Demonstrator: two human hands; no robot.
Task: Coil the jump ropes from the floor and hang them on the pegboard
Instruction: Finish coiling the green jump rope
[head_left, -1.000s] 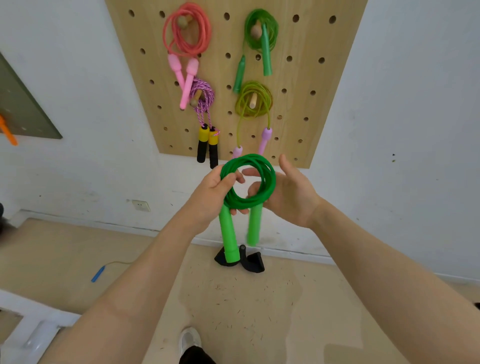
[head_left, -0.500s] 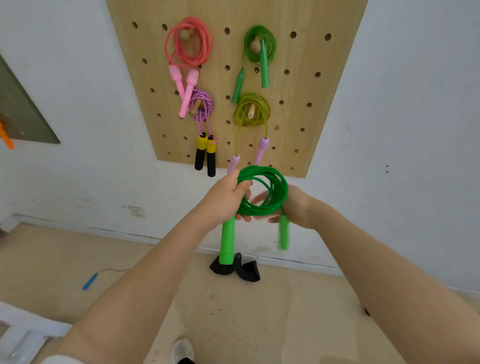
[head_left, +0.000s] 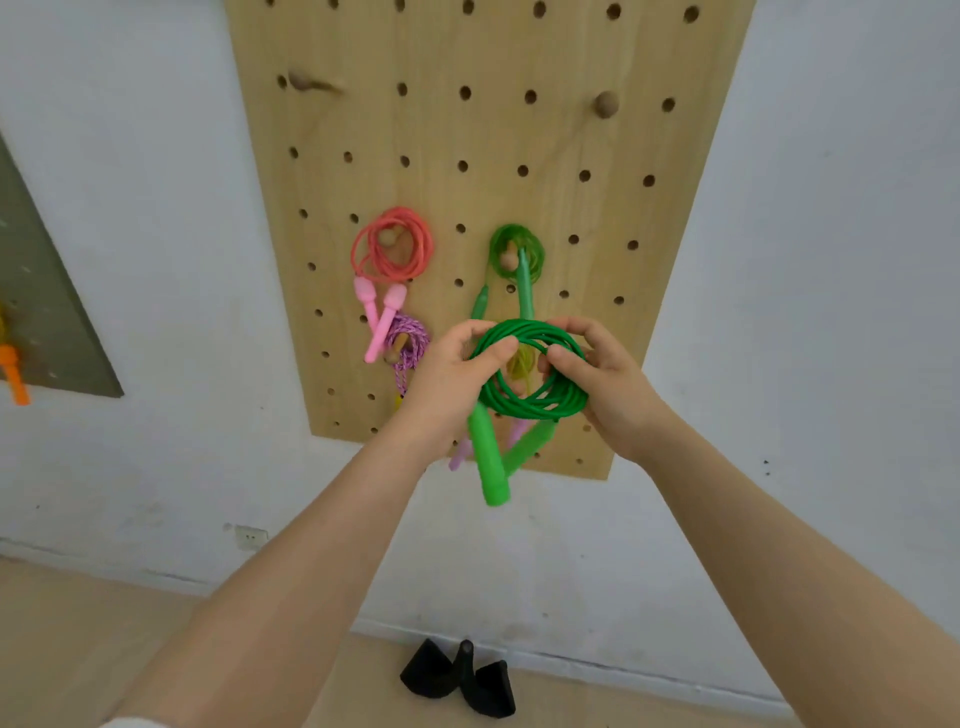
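A bright green coiled plastic jump rope (head_left: 532, 374) was held up in front of the pale wooden pegboard (head_left: 467, 130), gripped on its left side by the left hand (head_left: 452, 382) and on its right by the right hand (head_left: 605, 382), thumbs curled over the coil from the near side. Both forearms were raised and converged on the coil, below which its two green handles (head_left: 491, 457) hung.

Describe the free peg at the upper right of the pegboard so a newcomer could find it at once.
Start at the wooden pegboard on the white wall and look up its right side, above the hanging ropes. There a round wooden peg sticks out, higher than the dark green coil. Unlike the pegs below it, it carries no rope.
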